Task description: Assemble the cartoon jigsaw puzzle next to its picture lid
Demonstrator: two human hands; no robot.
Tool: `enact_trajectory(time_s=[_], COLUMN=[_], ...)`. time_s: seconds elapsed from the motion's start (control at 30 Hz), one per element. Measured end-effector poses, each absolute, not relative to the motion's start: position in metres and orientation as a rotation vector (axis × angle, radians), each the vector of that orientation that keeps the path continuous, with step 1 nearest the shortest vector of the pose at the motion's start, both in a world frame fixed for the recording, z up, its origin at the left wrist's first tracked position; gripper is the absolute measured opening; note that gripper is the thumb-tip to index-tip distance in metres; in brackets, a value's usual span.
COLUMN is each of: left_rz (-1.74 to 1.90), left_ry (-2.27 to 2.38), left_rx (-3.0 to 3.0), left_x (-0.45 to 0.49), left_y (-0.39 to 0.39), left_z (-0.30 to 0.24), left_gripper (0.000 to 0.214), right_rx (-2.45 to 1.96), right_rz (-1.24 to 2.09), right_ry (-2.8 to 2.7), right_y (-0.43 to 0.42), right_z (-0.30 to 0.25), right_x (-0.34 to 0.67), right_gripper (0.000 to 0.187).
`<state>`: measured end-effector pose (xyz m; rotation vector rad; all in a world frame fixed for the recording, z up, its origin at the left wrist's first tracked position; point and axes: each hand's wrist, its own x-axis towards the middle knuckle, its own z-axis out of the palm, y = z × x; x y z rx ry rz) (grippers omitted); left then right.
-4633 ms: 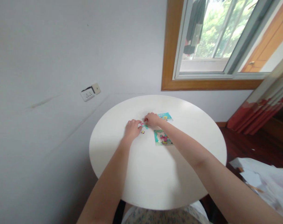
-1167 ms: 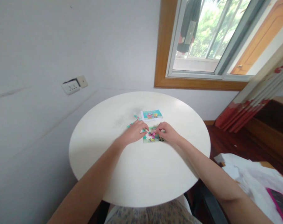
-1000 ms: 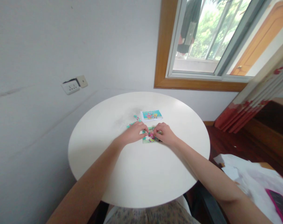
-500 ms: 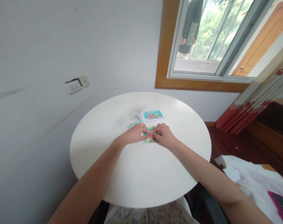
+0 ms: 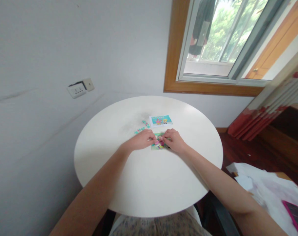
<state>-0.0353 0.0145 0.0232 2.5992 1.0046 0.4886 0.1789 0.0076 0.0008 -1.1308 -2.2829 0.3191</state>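
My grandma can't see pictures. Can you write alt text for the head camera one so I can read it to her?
A person's left hand and right hand work over a small, colourful jigsaw puzzle on a round white table. Loose pieces and a blue cartoon box or booklet lie farther back. A wood-framed window is behind, to the right.
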Motion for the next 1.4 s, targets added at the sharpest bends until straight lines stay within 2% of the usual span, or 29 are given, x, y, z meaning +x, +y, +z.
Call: enact_trajectory(time_s=[0.17, 0.77, 1.07, 1.4], left_rz=[0.477, 0.518, 0.548, 0.625], left_ry=[1.002, 1.010, 0.967, 0.994], left_rx=[2.620, 2.648, 2.588, 2.623], left_x=[-0.034, -0.037, -0.036, -0.028], left_y=[0.013, 0.019, 0.019, 0.020], left_z=[0.025, 0.011, 0.018, 0.012], left_gripper=[0.028, 0.030, 0.035, 0.026], right_rx=[-1.142, -1.140, -0.947, -0.925], right_rz=[0.319, 0.332, 0.370, 0.381], right_ry=[-2.229, -2.243, -2.369, -2.394], right_y=[0.016, 0.022, 0.011, 0.012], right_z=[-0.001, 0.005, 0.005, 0.004], right_x=[0.187, 0.199, 0.189, 0.192], right_gripper=[0.024, 0.030, 0.024, 0.018])
